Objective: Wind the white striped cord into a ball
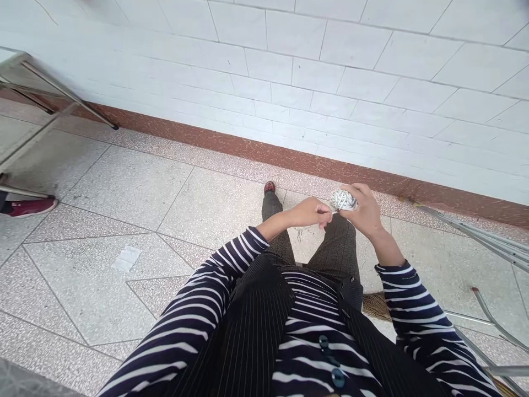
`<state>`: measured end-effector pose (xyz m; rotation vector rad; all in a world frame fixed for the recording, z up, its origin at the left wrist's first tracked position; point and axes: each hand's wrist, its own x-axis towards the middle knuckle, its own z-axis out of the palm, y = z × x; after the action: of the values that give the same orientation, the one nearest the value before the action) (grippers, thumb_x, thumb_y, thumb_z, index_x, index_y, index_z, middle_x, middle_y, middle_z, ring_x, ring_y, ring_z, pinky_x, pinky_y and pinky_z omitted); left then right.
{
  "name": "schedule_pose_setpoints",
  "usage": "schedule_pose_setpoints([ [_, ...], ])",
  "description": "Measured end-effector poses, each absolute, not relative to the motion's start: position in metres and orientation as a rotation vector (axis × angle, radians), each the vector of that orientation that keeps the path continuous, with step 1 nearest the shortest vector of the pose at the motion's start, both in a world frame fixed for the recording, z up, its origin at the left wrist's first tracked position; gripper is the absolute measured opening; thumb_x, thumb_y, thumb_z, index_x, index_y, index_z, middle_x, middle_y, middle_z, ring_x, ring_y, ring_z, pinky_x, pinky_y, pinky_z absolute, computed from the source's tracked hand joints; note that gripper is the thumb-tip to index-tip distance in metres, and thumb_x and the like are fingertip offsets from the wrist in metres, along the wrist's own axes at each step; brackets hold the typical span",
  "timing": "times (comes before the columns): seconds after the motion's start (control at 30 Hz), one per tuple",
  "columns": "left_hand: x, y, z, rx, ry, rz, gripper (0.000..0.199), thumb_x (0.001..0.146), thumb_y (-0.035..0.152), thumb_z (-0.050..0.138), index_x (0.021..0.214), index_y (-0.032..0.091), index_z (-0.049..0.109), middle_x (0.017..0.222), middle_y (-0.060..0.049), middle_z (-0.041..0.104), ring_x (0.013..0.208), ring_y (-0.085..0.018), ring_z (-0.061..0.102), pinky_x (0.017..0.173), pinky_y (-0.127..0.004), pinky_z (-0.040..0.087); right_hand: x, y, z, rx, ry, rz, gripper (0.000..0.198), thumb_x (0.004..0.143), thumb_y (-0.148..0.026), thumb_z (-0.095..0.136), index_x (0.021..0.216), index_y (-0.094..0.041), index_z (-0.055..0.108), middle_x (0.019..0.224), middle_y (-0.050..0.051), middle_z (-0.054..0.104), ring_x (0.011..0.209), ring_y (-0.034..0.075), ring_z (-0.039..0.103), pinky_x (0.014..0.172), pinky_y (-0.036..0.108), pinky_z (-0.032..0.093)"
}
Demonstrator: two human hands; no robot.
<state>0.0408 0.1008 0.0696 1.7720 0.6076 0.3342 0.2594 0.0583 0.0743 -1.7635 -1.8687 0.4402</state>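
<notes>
A ball of light grey-white yarn [343, 199] sits in my right hand [366, 212], whose fingers curl round its far side and right edge. Close by on the left, my left hand [313, 213] is closed in a pinch at the ball's lower left side. A short bit of strand seems to run from the ball to those fingertips, though it is too small to make out well. Both hands are held out in front of my body, above my legs.
A tiled wall [289, 71] rises ahead. Metal-legged furniture [61, 110] stands at left, near another person's red shoe [33, 207]. A white paper [126, 258] lies on the floor. Metal rods [475, 227] and a curved metal frame [491, 317] are at right.
</notes>
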Motion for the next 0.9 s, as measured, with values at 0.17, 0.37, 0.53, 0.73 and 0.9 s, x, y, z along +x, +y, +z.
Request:
schedule_pose_setpoints([
  [0.17,0.040,0.112,0.073,1.896,0.667,0.329,0.030,0.086,0.025,0.055,0.060,0.014,0.067,0.055,0.003,0.057,0.052,-0.007,0.043,0.056,-0.024,0.029,0.266,0.052,0.072,-1.710,-1.872,1.106,0.058,0.060,-0.026,0.074,0.118,-0.026,0.072,0.122,0.007,0.065,0.111,0.033,0.061,0.096,0.048,0.048],
  [0.37,0.042,0.114,0.064,1.849,0.563,0.391,0.029,0.089,0.034,0.061,0.073,0.015,0.074,0.069,0.000,0.069,0.067,-0.010,0.059,0.064,-0.022,0.037,0.281,0.037,0.068,-1.486,-1.508,1.707,0.060,0.065,-0.029,0.074,0.124,-0.025,0.067,0.118,0.005,0.067,0.108,0.028,0.061,0.090,0.040,0.048],
  [0.53,0.041,0.119,0.057,1.782,0.534,0.402,0.023,0.088,0.035,0.066,0.083,0.016,0.077,0.079,-0.001,0.073,0.078,-0.014,0.065,0.074,-0.023,0.043,0.275,0.020,0.063,-1.256,-1.314,1.764,0.067,0.065,-0.031,0.076,0.130,-0.029,0.058,0.125,0.005,0.064,0.111,0.027,0.060,0.086,0.036,0.049],
  [0.73,0.036,0.122,0.058,1.704,0.505,0.373,0.031,0.094,0.034,0.060,0.074,0.014,0.073,0.074,-0.002,0.071,0.078,-0.013,0.064,0.082,-0.023,0.045,0.261,0.013,0.061,-1.176,-1.118,1.823,0.068,0.065,-0.031,0.071,0.131,-0.030,0.055,0.120,0.004,0.066,0.104,0.026,0.062,0.084,0.035,0.050],
  [0.9,0.026,0.122,0.058,1.585,0.377,0.292,0.039,0.096,0.036,0.057,0.068,0.014,0.072,0.075,-0.005,0.073,0.086,-0.016,0.070,0.092,-0.027,0.048,0.267,0.013,0.055,-1.163,-1.062,1.882,0.062,0.061,-0.031,0.073,0.122,-0.027,0.060,0.118,0.005,0.067,0.102,0.026,0.063,0.086,0.036,0.049],
])
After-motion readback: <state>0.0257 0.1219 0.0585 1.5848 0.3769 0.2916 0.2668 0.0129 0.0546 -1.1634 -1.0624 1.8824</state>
